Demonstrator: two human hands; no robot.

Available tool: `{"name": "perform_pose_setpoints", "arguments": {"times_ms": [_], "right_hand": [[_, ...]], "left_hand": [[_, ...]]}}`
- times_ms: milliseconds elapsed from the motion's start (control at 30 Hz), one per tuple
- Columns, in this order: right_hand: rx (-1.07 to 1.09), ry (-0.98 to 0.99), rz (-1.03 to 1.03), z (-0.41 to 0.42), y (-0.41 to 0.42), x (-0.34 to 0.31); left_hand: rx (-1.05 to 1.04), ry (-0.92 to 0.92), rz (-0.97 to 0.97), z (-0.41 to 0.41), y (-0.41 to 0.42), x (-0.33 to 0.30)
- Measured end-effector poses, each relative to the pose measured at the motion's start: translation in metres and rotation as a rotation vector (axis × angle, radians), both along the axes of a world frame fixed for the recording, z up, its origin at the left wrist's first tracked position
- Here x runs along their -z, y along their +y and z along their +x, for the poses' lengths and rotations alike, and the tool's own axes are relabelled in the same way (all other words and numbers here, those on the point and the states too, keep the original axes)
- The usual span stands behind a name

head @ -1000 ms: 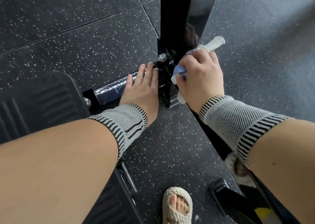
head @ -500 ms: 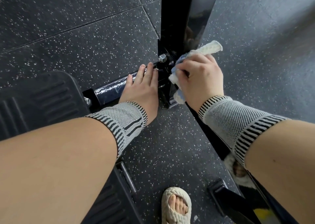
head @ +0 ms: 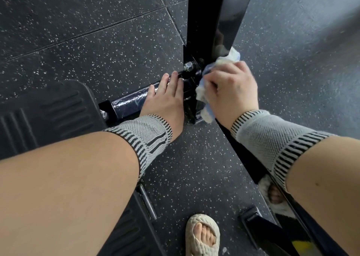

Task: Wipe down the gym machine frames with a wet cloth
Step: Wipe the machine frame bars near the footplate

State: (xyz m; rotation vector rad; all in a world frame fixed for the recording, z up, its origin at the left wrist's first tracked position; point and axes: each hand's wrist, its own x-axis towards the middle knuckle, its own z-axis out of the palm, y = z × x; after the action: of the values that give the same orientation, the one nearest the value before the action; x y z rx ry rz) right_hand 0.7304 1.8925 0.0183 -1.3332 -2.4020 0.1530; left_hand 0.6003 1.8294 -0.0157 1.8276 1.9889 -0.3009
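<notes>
Head view: the right hand [head: 231,88] and the cloth [head: 204,92] are sitting slightly lower against the black upright post [head: 206,22] than half a second ago, and less of the cloth's tail is now sticking out above the knuckles.

Head view, detail: the right hand's fingers are curling tightly round the bunched white-and-blue cloth and pressing it against the foot of the post, just beside the bolted joint [head: 190,66]. The left hand [head: 165,98] is lying flat, fingers straight and together, gripping nothing, on the glossy horizontal bar [head: 128,102] that meets the post. Both wrists are wearing grey knit wrist sleeves [head: 148,133]. A ribbed black footplate [head: 48,107] is lying to the left on the speckled rubber floor [head: 97,51], and a beige slipper [head: 202,236] is showing at the bottom edge.
</notes>
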Motion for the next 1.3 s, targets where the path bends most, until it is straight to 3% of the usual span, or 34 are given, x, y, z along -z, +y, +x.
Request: {"name": "perform_pose_setpoints", "arguments": {"times_ms": [100, 233, 300, 367, 500, 633, 700, 800, 833, 967, 1033, 1167, 1300], "right_hand": [[-0.006, 0.019, -0.059, 0.0, 0.002, 0.0], [0.537, 0.035, -0.207, 0.004, 0.019, -0.004], [0.661, 0.136, -0.233, 0.01, 0.021, -0.006], [0.63, 0.15, -0.234, 0.008, 0.016, -0.009], [0.224, 0.007, -0.19, -0.001, -0.002, -0.007], [-0.032, -0.062, -0.092, 0.004, -0.007, 0.002], [0.016, -0.06, -0.094, 0.004, -0.005, 0.001], [0.381, -0.004, -0.258, -0.001, 0.006, -0.005], [0.412, -0.028, -0.274, -0.002, 0.008, -0.007], [0.068, -0.189, -0.227, -0.005, -0.002, -0.009], [0.129, -0.183, -0.262, -0.004, 0.001, -0.009], [0.527, 0.012, -0.403, -0.006, 0.017, -0.01], [0.221, -0.062, -0.258, -0.007, 0.005, -0.005]], "left_hand": [[-0.005, 0.006, 0.006, 0.0, 0.001, 0.001], [0.036, 0.001, -0.043, -0.005, 0.002, -0.004], [0.044, 0.0, -0.045, -0.005, 0.002, -0.005], [0.034, -0.008, -0.037, -0.005, 0.001, -0.004], [0.013, -0.031, 0.0, -0.003, 0.0, -0.002], [0.012, -0.012, 0.0, -0.002, 0.0, 0.001], [0.014, -0.014, 0.003, -0.002, 0.0, 0.001], [0.019, -0.006, 0.007, -0.003, -0.001, 0.001], [0.02, 0.003, 0.011, -0.003, 0.0, 0.001], [0.005, 0.017, -0.004, 0.001, 0.0, 0.001], [-0.007, -0.003, 0.0, 0.001, 0.002, 0.001], [-0.024, -0.013, 0.006, -0.001, 0.002, -0.001], [-0.113, 0.017, 0.11, 0.005, -0.002, -0.001]]}}
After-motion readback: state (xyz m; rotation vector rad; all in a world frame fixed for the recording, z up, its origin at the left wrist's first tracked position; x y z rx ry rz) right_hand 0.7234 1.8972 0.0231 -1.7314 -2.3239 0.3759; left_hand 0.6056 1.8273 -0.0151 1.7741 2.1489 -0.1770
